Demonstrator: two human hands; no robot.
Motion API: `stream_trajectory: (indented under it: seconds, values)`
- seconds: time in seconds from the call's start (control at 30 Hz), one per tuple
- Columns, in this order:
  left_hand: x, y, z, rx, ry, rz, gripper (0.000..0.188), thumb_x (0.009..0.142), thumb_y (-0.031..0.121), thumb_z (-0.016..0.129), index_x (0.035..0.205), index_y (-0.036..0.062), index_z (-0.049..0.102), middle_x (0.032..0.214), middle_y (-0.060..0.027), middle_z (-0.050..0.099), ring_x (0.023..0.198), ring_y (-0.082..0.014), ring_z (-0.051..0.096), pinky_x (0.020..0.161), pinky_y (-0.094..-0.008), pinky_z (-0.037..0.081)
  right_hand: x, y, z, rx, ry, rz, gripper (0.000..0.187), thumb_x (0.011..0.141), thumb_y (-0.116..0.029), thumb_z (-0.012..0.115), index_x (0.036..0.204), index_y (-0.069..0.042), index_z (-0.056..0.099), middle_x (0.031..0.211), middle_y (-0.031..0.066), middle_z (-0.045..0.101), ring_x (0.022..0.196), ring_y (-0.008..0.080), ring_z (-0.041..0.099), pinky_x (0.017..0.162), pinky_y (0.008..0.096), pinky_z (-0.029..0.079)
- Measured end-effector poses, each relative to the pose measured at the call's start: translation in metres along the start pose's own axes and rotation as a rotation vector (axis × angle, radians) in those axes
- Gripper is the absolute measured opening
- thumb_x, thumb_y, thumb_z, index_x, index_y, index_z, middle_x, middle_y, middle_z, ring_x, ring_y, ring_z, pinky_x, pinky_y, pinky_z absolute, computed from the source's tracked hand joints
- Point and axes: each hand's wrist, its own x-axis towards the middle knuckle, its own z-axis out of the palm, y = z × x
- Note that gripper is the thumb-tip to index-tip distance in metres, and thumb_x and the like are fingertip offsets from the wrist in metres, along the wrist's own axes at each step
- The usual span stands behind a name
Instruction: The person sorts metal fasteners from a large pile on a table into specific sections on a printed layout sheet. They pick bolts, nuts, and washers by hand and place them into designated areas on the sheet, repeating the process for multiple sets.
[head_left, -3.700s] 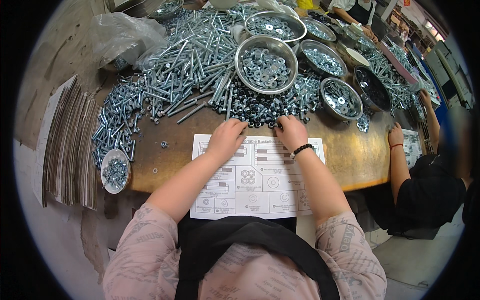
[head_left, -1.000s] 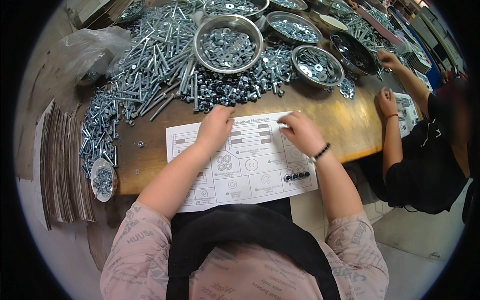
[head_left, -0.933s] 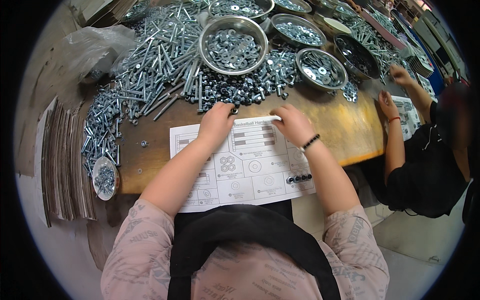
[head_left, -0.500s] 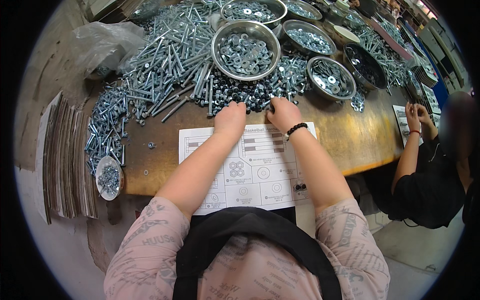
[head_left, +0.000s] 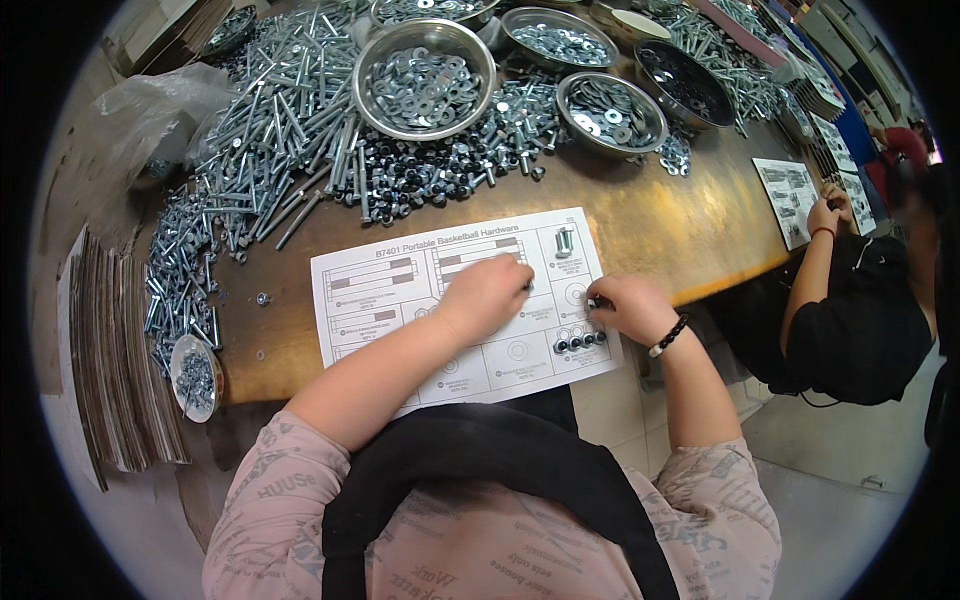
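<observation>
A printed sheet [head_left: 400,345] with outline drawings of hardware lies on the table before me. My left hand [head_left: 487,298] is over its middle, fingers closed, with a small dark lock nut [head_left: 528,285] just showing at the fingertips. At the sheet's right side, my right hand [head_left: 638,308] pinches a dark lock nut [head_left: 598,302]; how many nuts it holds cannot be seen. Just below that hand, a row of black-centred lock nuts [head_left: 580,343] sits on the paper. A few short bolts [head_left: 565,242] lie at the sheet's upper right.
Beyond the sheet spread loose black lock nuts [head_left: 410,172] and a heap of bolts [head_left: 290,110]. Steel bowls of washers [head_left: 490,85] stand behind. A small white dish [head_left: 178,400] is at the left table edge, beside stacked cardboard [head_left: 115,370]. At right, a co-worker's hand [head_left: 825,215] is busy.
Both hands have come back from the nut pile to the sheet, closed on nuts. The view has shifted, so the row of nuts and the bolts on the sheet now show.
</observation>
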Motion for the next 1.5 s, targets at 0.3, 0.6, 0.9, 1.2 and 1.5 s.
stream_trajectory:
  seconds: [0.3, 0.6, 0.9, 1.2, 1.5]
  values:
    - [0.007, 0.031, 0.035, -0.180, -0.186, 0.100, 0.025, 0.080, 0.010, 0.052, 0.103, 0.0068, 0.061, 0.095, -0.0120, 0.058, 0.092, -0.0299, 0.055, 0.081, -0.0369, 0.046, -0.014, 0.019, 0.023, 0.210, 0.178, -0.096, 0.018, 0.073, -0.007, 0.061, 0.091, -0.007, 0.063, 0.086, 0.0121, 0.061, 0.084, 0.0297, 0.057, 0.074, 0.0377, 0.046]
    - [0.001, 0.034, 0.047, -0.255, -0.176, 0.133, 0.031, 0.076, 0.002, 0.046, 0.101, 0.0066, 0.062, 0.094, -0.0132, 0.058, 0.092, -0.0310, 0.055, 0.082, -0.0368, 0.045, -0.023, 0.021, 0.031, 0.333, 0.193, -0.100, 0.016, 0.073, 0.000, 0.056, 0.087, -0.003, 0.064, 0.083, 0.0125, 0.062, 0.081, 0.0294, 0.058, 0.071, 0.0356, 0.047]
    - [-0.011, 0.019, 0.017, -0.260, -0.016, 0.097, 0.028, 0.076, 0.004, 0.050, 0.102, 0.0043, 0.061, 0.101, -0.0134, 0.058, 0.095, -0.0308, 0.055, 0.083, -0.0378, 0.044, -0.020, 0.013, 0.017, 0.298, 0.294, -0.109, 0.013, 0.075, 0.002, 0.057, 0.086, -0.002, 0.064, 0.081, 0.0123, 0.061, 0.078, 0.0287, 0.058, 0.069, 0.0335, 0.046]
    - [-0.101, -0.093, -0.081, 0.022, 0.559, -0.368, 0.034, 0.079, 0.012, 0.058, 0.112, 0.0026, 0.055, 0.110, -0.0156, 0.054, 0.103, -0.0315, 0.052, 0.090, -0.0378, 0.041, 0.021, -0.043, 0.005, 0.335, 0.224, -0.259, 0.015, 0.077, 0.000, 0.058, 0.090, -0.004, 0.063, 0.083, 0.0098, 0.060, 0.076, 0.0231, 0.058, 0.065, 0.0305, 0.046]
    - [-0.140, -0.205, -0.141, 0.420, 0.517, -0.634, 0.052, 0.074, 0.032, 0.064, 0.116, 0.0027, 0.051, 0.111, -0.0131, 0.054, 0.105, -0.0298, 0.050, 0.090, -0.0393, 0.040, 0.066, -0.112, 0.011, 0.306, 0.056, -0.383, 0.015, 0.078, -0.008, 0.060, 0.093, -0.006, 0.064, 0.084, 0.0088, 0.060, 0.079, 0.0249, 0.058, 0.070, 0.0328, 0.047]
